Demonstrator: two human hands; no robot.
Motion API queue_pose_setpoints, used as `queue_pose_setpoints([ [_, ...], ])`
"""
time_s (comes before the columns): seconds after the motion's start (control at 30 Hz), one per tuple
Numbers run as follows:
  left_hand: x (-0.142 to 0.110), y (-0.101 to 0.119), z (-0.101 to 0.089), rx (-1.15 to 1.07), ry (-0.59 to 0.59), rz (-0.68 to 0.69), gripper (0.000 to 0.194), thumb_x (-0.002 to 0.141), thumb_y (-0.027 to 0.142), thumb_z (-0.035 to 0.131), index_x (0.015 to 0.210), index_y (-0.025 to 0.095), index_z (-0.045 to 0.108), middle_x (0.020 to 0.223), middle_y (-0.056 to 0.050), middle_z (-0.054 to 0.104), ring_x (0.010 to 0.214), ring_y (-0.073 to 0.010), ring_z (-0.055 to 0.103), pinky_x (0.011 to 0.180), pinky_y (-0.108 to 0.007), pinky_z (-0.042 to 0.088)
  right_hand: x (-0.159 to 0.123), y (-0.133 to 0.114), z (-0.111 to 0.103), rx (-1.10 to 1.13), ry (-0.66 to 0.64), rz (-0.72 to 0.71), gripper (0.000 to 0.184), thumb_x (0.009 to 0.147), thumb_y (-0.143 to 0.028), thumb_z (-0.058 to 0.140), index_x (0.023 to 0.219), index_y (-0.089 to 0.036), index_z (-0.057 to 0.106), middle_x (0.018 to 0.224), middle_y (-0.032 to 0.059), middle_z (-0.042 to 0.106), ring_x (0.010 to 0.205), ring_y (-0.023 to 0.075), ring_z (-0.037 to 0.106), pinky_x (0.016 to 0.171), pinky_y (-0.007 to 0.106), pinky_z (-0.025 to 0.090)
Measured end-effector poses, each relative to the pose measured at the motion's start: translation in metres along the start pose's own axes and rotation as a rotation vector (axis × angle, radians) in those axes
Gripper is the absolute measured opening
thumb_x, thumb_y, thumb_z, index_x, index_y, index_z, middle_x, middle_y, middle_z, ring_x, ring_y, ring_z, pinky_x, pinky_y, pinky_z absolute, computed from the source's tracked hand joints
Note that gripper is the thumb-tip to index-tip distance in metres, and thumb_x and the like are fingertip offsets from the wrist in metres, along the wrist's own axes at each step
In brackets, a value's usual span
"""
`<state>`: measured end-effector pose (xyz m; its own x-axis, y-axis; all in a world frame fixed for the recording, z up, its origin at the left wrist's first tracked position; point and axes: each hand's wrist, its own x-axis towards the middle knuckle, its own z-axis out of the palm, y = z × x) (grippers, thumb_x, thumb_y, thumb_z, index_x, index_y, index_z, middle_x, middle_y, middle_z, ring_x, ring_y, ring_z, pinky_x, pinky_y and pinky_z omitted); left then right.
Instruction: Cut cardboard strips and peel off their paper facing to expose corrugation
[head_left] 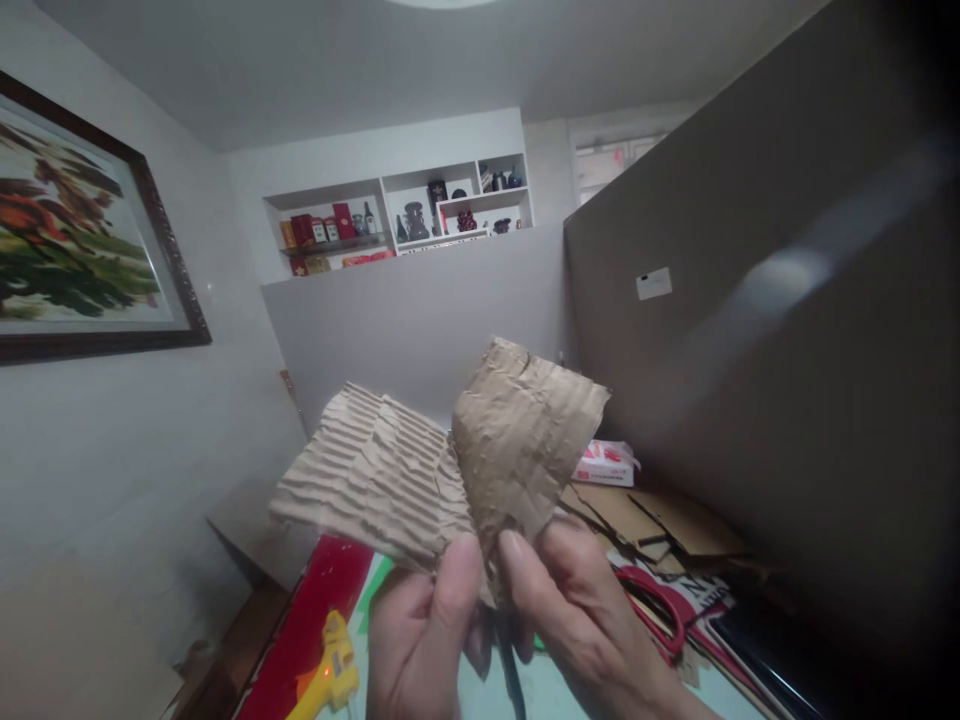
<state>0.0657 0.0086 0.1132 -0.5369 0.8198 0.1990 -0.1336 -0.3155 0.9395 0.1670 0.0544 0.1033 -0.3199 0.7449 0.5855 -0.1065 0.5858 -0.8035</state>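
My left hand (427,635) pinches a piece of corrugated cardboard (382,470) with its ridges exposed, the thumb pressed on its lower right corner. Closed on the lower end of a smoother, wrinkled brown cardboard piece (529,425) is my right hand (581,600). Both pieces are held up above the table and meet between my thumbs; I cannot tell whether they are still joined there. Below the thumbs a narrow dark strip hangs, its kind unclear. A yellow glue gun (330,670) with a glowing orange light lies to the left of my left hand.
Flat cardboard scraps (667,520) lie at the right, near red-handled scissors (660,610) and a white package (607,463). The table has a red edge (300,610). Grey panels (420,320) rise behind and at the right; shelves (330,245) hold bottles and boxes.
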Motion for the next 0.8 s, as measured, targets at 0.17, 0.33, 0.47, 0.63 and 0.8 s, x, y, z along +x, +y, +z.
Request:
queue_pose_setpoints([
  [0.17,0.004,0.002,-0.004,0.206,0.065,0.136,0.052,0.061,0.060,0.081,0.040,0.023,0.051,0.041,0.002,0.048,0.049,-0.0145,0.045,0.045,-0.025,0.038,0.002,-0.010,-0.002,-0.134,0.000,-0.073,0.031,0.094,-0.043,0.055,0.070,-0.022,0.057,0.069,0.0002,0.060,0.071,0.0181,0.061,0.068,0.028,0.051],
  [0.33,0.006,0.008,-0.003,0.225,-0.123,0.151,0.053,0.071,0.054,0.074,0.039,0.024,0.045,0.039,0.003,0.041,0.041,-0.0114,0.035,0.041,-0.026,0.034,0.001,-0.006,0.002,-0.010,0.020,-0.006,0.045,0.100,-0.049,0.048,0.067,-0.021,0.060,0.065,0.0034,0.064,0.072,0.0199,0.066,0.064,0.027,0.052],
  [0.47,0.005,0.006,-0.001,0.107,-0.138,-0.015,0.055,0.066,0.058,0.077,0.037,0.023,0.046,0.036,0.004,0.040,0.037,-0.0084,0.035,0.041,-0.024,0.031,0.000,0.002,0.004,0.139,-0.073,0.101,0.052,0.099,-0.053,0.052,0.059,-0.021,0.058,0.048,-0.0019,0.053,0.043,0.0123,0.050,0.043,0.023,0.042],
  [0.63,0.002,0.004,-0.003,-0.017,-0.089,-0.070,0.056,0.059,0.056,0.086,0.035,0.019,0.051,0.036,0.006,0.034,0.038,-0.0045,0.027,0.040,-0.018,0.029,-0.001,0.004,0.005,0.243,-0.128,0.140,0.056,0.098,-0.057,0.052,0.058,-0.020,0.064,0.049,0.0006,0.060,0.040,0.0115,0.048,0.039,0.022,0.039],
  [0.8,-0.001,0.008,-0.001,-0.091,0.001,-0.155,0.056,0.051,0.053,0.090,0.034,0.018,0.050,0.038,0.005,0.038,0.040,-0.0037,0.028,0.037,-0.016,0.030,-0.005,0.006,0.004,0.277,-0.106,0.156,0.062,0.098,-0.060,0.050,0.052,-0.020,0.065,0.048,0.0018,0.059,0.040,0.0123,0.050,0.040,0.023,0.041],
])
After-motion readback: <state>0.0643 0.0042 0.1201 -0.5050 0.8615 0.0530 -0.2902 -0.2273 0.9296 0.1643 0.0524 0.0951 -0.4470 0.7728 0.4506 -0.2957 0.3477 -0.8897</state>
